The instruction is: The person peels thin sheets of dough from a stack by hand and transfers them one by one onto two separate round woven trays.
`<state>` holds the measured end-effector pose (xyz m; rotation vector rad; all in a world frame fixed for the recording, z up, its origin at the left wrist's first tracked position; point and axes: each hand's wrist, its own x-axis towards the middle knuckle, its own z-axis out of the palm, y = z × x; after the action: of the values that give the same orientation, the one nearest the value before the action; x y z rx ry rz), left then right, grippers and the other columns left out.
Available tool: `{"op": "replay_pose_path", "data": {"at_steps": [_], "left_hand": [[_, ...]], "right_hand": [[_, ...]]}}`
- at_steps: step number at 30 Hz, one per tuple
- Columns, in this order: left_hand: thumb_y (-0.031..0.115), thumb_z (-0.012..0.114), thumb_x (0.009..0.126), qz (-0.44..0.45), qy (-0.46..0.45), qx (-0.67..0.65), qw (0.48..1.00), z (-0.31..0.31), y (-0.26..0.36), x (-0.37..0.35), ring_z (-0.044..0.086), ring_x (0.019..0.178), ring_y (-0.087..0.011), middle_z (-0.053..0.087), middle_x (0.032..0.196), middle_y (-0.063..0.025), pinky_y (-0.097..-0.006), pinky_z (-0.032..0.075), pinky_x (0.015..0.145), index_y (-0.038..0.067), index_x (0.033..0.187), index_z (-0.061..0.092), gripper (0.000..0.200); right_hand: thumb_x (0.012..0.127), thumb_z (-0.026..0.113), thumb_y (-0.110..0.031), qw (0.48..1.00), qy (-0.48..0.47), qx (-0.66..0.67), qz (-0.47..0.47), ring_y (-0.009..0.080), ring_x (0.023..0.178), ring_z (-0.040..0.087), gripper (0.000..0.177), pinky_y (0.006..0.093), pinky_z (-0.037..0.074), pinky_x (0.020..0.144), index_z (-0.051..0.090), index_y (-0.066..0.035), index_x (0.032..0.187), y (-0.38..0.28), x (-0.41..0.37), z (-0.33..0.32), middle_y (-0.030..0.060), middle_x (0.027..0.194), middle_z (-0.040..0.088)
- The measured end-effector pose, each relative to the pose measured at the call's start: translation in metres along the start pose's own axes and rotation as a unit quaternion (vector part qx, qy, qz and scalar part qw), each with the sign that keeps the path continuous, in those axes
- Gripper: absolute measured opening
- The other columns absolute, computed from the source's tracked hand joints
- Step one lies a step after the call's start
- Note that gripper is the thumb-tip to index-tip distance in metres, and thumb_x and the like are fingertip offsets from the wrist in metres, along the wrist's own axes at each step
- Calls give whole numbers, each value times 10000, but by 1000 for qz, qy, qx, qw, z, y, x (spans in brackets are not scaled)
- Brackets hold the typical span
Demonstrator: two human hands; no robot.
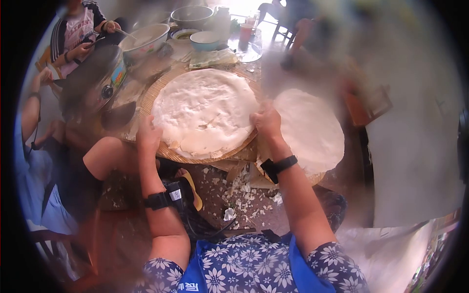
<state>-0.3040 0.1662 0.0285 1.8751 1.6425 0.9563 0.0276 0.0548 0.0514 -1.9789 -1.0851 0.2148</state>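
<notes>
A wide woven bamboo tray carries a round, uneven white sheet that looks soft and doughy. My left hand is closed at the tray's left edge, its fingertips by the sheet's border. On the opposite side my right hand grips the right edge in a fist, and the exact hold under its fingers is hidden. Just right of that hand lies a second round white sheet, on another tray whose rim shows only at the bottom.
Behind the tray stand a large white basin, a small blue bowl and a metal bowl. A dark rounded appliance is at left. People sit at left; one holds a utensil in the basin. White scraps litter the floor.
</notes>
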Motion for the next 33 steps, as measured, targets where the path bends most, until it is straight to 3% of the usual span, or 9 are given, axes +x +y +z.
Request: {"op": "replay_pose_path", "data": {"at_steps": [3, 9, 17, 18, 22, 25, 28, 31, 33], "left_hand": [[160, 622, 682, -21, -15, 17, 1000, -4, 10, -4, 586, 934, -350, 600, 1013, -213, -396, 454, 810, 34, 1146, 550, 486], [150, 626, 707, 71, 112, 53, 990, -4, 16, -6, 579, 932, -390, 616, 975, -224, -408, 457, 806, 42, 1135, 570, 445], [61, 575, 819, 64, 74, -163, 982, 12, 40, -9, 624, 823, -195, 660, 922, -142, -308, 477, 731, 40, 1061, 622, 247], [47, 569, 830, 77, 69, -176, 979, 17, 44, -10, 619, 808, -164, 664, 910, -124, -290, 477, 715, 40, 1063, 622, 238], [24, 570, 847, 108, -31, -267, 957, 39, 101, -45, 586, 800, -89, 661, 878, -60, -236, 466, 686, 33, 1052, 626, 213], [20, 564, 840, 134, -191, -308, 922, 72, 141, -87, 579, 779, -88, 648, 859, -41, -230, 470, 703, 40, 1049, 630, 220], [32, 560, 817, 112, -354, -340, 864, 115, 165, -138, 567, 797, -89, 631, 898, -34, -230, 472, 731, 35, 1117, 590, 302], [58, 555, 806, 60, -467, -320, 822, 150, 173, -172, 562, 799, -101, 592, 1027, -71, -244, 478, 702, 25, 1235, 493, 434], [54, 544, 808, -17, -465, -337, 819, 165, 179, -183, 560, 772, -112, 565, 1071, -86, -251, 478, 677, 20, 1261, 462, 462]], "right_hand": [[677, 642, -153, 999, -16, -29, -24, 336, 832, 623, 363, 401, 486, 736, 594, -34, 1017, 4, -2, -1, 188, 841, 641], [723, 618, -202, 996, -24, -74, -51, 322, 831, 614, 262, 399, 479, 733, 640, -82, 955, 23, -9, -23, 161, 865, 645], [780, 586, -171, 977, 146, -135, -79, 255, 809, 637, 178, 338, 478, 739, 656, -58, 898, 131, -18, -136, 129, 841, 660], [785, 579, -160, 979, 150, -136, -4, 246, 816, 641, 181, 331, 479, 750, 656, -50, 906, 139, -22, -156, 125, 852, 667], [784, 556, -141, 964, 235, -86, 89, 217, 774, 647, 191, 313, 489, 724, 660, -28, 896, 192, -39, -210, 123, 823, 675], [771, 549, -131, 956, 259, -56, 122, 215, 757, 648, 199, 315, 492, 708, 666, -30, 895, 225, -48, -232, 125, 799, 675], [762, 542, -132, 948, 259, -159, 97, 209, 741, 647, 218, 310, 494, 692, 670, -31, 908, 261, -55, -239, 121, 776, 673], [759, 542, -155, 956, 204, 83, 194, 197, 684, 646, 236, 307, 495, 653, 674, -29, 908, 312, -55, -230, 108, 740, 670], [764, 535, -164, 944, 210, 109, 230, 177, 640, 636, 241, 298, 491, 625, 676, -28, 904, 292, -63, -233, 97, 712, 664]]}}
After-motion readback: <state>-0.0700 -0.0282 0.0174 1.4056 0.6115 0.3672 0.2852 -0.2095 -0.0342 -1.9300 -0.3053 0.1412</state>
